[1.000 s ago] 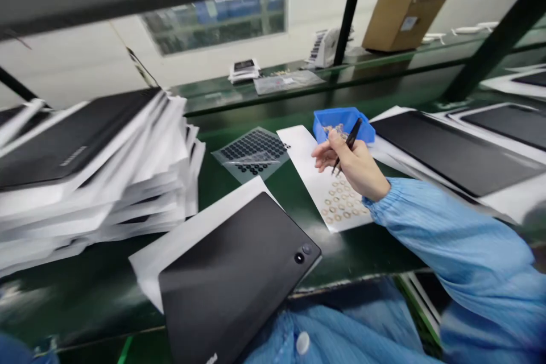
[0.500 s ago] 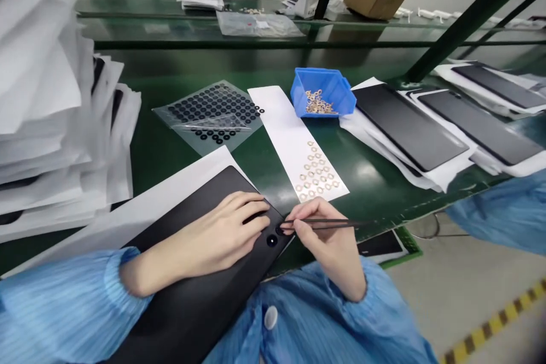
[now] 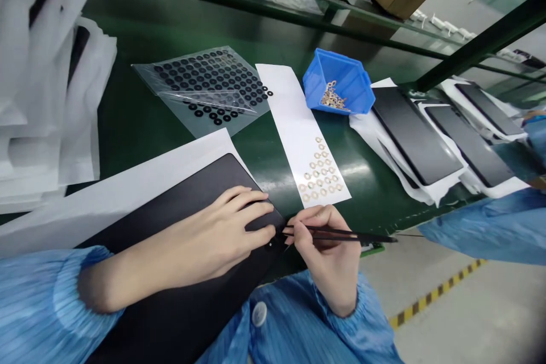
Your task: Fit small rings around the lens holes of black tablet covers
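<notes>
Head camera shows the black tablet (image 3: 196,307) lying at the near edge of the green surface (image 3: 128,125), its far side over a white sheet (image 3: 157,179). I judge that the work at its corner is in progress and not finished, because the tips of the tweezers (image 3: 371,237) are just at this corner. Whether some small piece is between the tips, I cannot tell. Several rows of tan rings (image 3: 319,183) lie on the lower part of the paper strip (image 3: 284,102), more small pieces are in the blue bin (image 3: 356,88), and many black rings (image 3: 207,108) remain on the clear sheet (image 3: 196,125), so supplies seem far from used up.

The left hand (image 3: 232,233) lies palm down upon the tablet, fingers a little spread, grasping nothing. The right hand (image 3: 328,256) is closed around the tweezers, pinching them between thumb and fingers.
</notes>
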A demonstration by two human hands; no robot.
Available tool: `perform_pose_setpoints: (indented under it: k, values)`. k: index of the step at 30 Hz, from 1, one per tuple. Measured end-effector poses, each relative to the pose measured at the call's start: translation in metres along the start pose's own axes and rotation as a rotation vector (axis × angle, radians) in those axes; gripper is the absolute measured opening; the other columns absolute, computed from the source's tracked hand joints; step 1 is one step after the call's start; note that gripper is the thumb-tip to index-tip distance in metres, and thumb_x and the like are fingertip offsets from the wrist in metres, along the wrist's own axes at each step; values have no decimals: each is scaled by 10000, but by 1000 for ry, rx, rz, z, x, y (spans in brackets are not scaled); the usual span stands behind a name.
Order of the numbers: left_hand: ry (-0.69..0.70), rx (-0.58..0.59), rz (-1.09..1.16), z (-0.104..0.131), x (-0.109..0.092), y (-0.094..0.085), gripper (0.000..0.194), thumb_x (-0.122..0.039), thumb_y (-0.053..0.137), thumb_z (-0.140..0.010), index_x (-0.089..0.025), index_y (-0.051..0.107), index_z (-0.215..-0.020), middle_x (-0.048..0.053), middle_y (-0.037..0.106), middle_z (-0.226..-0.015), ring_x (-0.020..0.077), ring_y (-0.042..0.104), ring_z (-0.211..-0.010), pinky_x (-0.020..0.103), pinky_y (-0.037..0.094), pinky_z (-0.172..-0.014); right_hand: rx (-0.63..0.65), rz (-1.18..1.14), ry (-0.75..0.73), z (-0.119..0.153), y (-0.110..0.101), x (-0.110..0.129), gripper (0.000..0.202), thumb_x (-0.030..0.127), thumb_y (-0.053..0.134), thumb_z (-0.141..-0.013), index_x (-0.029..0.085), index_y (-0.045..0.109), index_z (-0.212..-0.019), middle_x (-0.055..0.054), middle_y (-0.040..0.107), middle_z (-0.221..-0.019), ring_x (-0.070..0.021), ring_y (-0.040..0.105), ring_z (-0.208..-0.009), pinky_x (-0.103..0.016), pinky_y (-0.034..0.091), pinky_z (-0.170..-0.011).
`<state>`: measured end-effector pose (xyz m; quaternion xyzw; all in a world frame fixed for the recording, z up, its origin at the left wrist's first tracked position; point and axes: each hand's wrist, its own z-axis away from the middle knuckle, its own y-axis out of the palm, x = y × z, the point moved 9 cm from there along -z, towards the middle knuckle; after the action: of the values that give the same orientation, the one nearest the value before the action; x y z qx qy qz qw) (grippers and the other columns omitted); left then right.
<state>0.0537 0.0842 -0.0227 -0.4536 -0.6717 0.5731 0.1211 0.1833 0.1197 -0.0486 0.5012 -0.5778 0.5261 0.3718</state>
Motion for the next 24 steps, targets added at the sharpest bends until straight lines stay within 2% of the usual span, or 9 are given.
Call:
perform_pose_setpoints:
  k: [15, 24]
  values:
    - [12, 2, -13, 0, -2, -1, 252, -46, 530, -831, -136, 626, -1046, 140, 641, -1119, 310, 531, -1174, 463, 440, -996, 47, 15, -32, -2, 2, 2, 190, 116, 621, -803, 214, 487, -711, 5, 622, -705, -126, 641, -556, -239, 554, -510]
    - [10, 2, -15, 1, 0, 1, 247, -51, 526, -831, -142, 608, -1046, 137, 635, -1105, 303, 524, -1172, 458, 439, -998, 25, 11, 33, -1, 2, 3, 195, 126, 612, -810, 215, 477, -700, 4, 621, -699, -129, 637, -567, -257, 551, -546]
